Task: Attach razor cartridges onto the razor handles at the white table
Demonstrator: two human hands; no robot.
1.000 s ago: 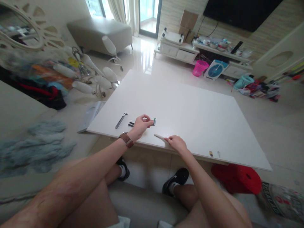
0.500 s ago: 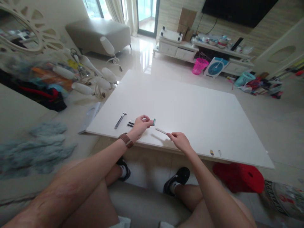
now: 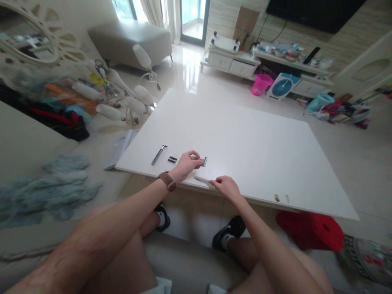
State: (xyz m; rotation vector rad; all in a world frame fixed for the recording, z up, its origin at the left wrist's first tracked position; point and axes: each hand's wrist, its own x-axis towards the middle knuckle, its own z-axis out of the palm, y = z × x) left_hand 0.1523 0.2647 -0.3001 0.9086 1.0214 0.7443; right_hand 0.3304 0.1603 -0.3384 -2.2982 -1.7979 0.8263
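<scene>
Right hand [image 3: 227, 187]: pinched on one end of a slim pale stick [image 3: 202, 179], free tip pointing leftward, near the table's front edge. Left hand [image 3: 187, 164]: fingertips gripping a small green-edged piece [image 3: 205, 161] over the white table [image 3: 245, 134]. Front edge, right: one yellowish piece [image 3: 277, 197]; one clear piece [image 3: 287, 199], just beside. Left of both hands: two black strips [image 3: 172, 158]; dark-handled tool [image 3: 158, 155], lying aslant. Beyond, on the floor: pink basket [image 3: 261, 84].

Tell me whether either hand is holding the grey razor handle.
No, the grey razor handle lies on the white table, left of the left hand.
</scene>
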